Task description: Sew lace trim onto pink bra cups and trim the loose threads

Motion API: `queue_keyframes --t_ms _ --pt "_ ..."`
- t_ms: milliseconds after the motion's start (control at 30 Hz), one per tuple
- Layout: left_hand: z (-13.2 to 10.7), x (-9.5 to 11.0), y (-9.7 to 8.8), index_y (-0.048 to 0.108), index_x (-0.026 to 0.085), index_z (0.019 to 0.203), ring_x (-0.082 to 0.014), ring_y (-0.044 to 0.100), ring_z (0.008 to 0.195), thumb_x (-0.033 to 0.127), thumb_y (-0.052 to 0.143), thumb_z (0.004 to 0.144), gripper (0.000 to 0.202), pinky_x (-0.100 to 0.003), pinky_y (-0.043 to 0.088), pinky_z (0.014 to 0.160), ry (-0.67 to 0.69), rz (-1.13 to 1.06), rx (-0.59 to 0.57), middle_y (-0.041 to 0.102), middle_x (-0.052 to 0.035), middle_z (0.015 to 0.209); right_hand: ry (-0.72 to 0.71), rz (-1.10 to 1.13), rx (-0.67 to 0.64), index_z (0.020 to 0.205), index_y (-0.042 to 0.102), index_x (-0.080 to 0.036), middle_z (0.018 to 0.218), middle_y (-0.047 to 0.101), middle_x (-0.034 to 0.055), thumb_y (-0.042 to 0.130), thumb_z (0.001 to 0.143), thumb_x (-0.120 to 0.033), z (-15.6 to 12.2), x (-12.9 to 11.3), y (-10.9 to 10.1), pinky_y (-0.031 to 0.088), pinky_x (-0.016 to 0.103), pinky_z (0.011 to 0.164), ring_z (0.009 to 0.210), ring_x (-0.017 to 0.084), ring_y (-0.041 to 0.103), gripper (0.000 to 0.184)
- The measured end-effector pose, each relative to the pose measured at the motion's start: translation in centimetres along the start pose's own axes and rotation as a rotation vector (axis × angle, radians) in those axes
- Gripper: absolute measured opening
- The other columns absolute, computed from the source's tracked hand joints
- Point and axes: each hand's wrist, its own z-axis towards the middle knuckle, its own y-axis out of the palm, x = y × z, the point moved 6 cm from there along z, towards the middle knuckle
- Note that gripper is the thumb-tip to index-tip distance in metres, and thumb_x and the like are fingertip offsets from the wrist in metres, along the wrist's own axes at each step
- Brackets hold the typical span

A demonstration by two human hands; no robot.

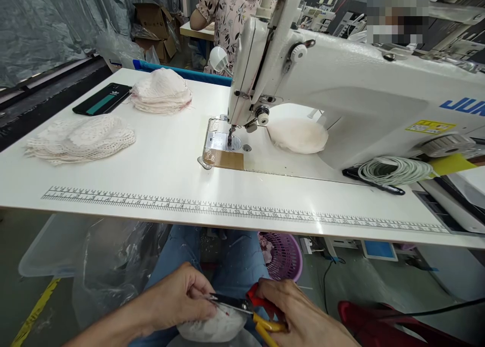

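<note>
Over my lap, my left hand (189, 297) is closed on the edge of a white fabric piece (214, 327), pinching it between thumb and fingers. My right hand (299, 311) grips scissors (265, 309) with red and yellow handles. Their blades point left and lie across the fabric's upper edge, close to my left fingertips. Whether the blade tips touch the cloth I cannot tell. Beneath the fabric, part of a pale rounded thing shows at the bottom edge.
A sewing machine (341, 94) stands on the white table (162, 180), which has a printed ruler. Two stacks of lace pieces (81, 137) and a black phone (102, 99) lie left. A round cream piece (299, 135) rests under the machine arm. A purple basket (293, 253) stands below. Another person stands behind.
</note>
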Motion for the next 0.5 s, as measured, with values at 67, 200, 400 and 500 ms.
queue_keyframes --t_ms 67,200,400,500 --pt "-0.05 -0.01 0.03 0.068 0.01 0.065 -0.007 0.028 0.047 0.027 0.065 0.063 0.018 -0.022 0.016 0.045 -0.001 0.0 -0.003 0.042 0.0057 0.047 0.01 0.007 -0.021 0.098 0.058 -0.02 0.09 0.062 0.0023 0.061 0.065 -0.016 0.02 -0.17 0.08 0.038 0.026 0.071 0.078 0.019 0.055 0.033" --pt "-0.05 -0.02 0.13 0.069 0.009 0.066 -0.007 0.029 0.047 0.026 0.064 0.063 0.018 -0.022 0.016 0.045 0.002 -0.003 -0.017 0.043 0.0053 0.048 0.023 0.001 -0.03 0.096 0.059 -0.02 0.089 0.062 0.0023 0.065 0.067 -0.021 0.15 -0.49 0.04 0.038 0.026 0.071 0.077 0.02 0.055 0.03" --pt "-0.02 -0.01 0.19 0.068 0.01 0.064 -0.0069 0.028 0.047 0.028 0.065 0.064 0.018 -0.022 0.016 0.045 -0.008 -0.013 -0.022 0.043 0.0053 0.048 -0.024 -0.021 -0.007 0.094 0.059 -0.02 0.085 0.062 0.0015 0.07 0.07 -0.03 0.34 -0.2 0.34 0.037 0.023 0.066 0.073 0.018 0.054 0.029" --pt "0.09 -0.36 0.12 0.067 0.01 0.065 -0.0071 0.028 0.047 0.031 0.067 0.065 0.021 -0.022 0.016 0.045 -0.008 -0.034 -0.027 0.044 0.0052 0.048 -0.023 -0.032 -0.015 0.087 0.059 -0.019 0.079 0.061 0.0008 0.073 0.069 -0.035 0.46 0.15 0.68 0.034 0.022 0.06 0.068 0.016 0.052 0.028"
